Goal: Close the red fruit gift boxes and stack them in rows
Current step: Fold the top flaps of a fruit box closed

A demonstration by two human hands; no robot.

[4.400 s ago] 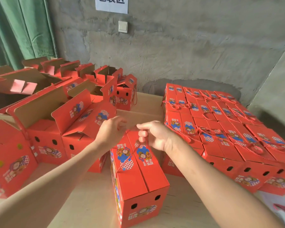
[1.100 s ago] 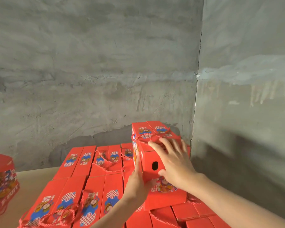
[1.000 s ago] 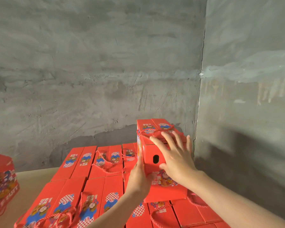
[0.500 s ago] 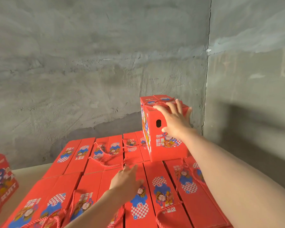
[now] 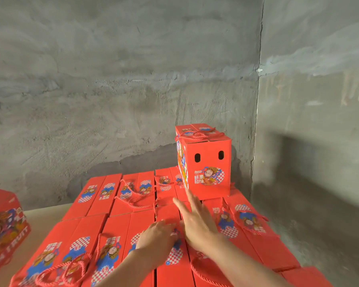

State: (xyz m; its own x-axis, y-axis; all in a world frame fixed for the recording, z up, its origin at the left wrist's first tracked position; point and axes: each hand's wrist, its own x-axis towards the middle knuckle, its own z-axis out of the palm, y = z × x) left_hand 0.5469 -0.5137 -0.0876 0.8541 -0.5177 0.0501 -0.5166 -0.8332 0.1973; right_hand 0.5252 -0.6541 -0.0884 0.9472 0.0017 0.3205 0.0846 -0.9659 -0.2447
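Note:
A closed red gift box with a rope handle stands alone on top of the bottom layer, in the far right corner by the walls. Rows of closed red boxes form that bottom layer beneath it. My right hand hovers open and empty over the layer, a short way in front of the top box and blurred by motion. Just left of it, my left hand rests palm down on a box top, fingers loosely spread and holding nothing.
Grey concrete walls meet in a corner right behind the stack. Another red box sits at the left edge on the pale table. Loose rope handles lie across the box tops.
My right hand let go of the top box and drew back toward me. My left hand stays low on the bottom layer. The top box stands where it was set.

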